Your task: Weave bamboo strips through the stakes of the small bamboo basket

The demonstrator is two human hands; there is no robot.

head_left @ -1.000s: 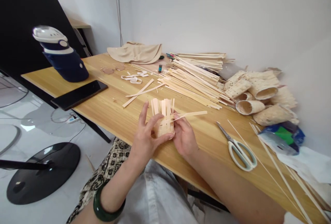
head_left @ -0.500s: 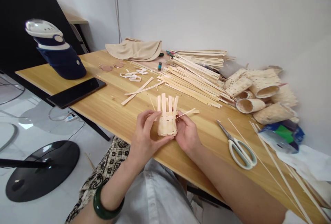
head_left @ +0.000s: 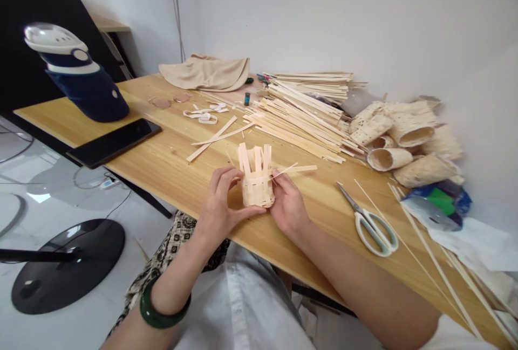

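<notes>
A small woven basket (head_left: 258, 193) of pale flat strips is held upright between my hands near the table's front edge. Several strip ends stand up from its top, and loose strip ends (head_left: 301, 169) stick out to the right. My left hand (head_left: 220, 199) grips the basket's left side, its thumb along the bottom edge and its fingers at the upper side. On the right side, my right hand (head_left: 288, 204) closes on the basket, fingertips at the upper edge where the loose strips come out. The far side of the basket is hidden.
Scissors (head_left: 370, 226) lie to the right, beside long thin strips (head_left: 435, 258). Bundles of strips (head_left: 299, 123) and birch-bark-like rolls (head_left: 388, 159) line the back. Two crossed strips (head_left: 214, 138), a phone (head_left: 115, 142) and a blue bottle (head_left: 87, 88) are on the left.
The basket has turned slightly in my hands, and its upright strips now lean differently. The loose strip on the right reaches a little farther out. The whole view has shifted slightly.
</notes>
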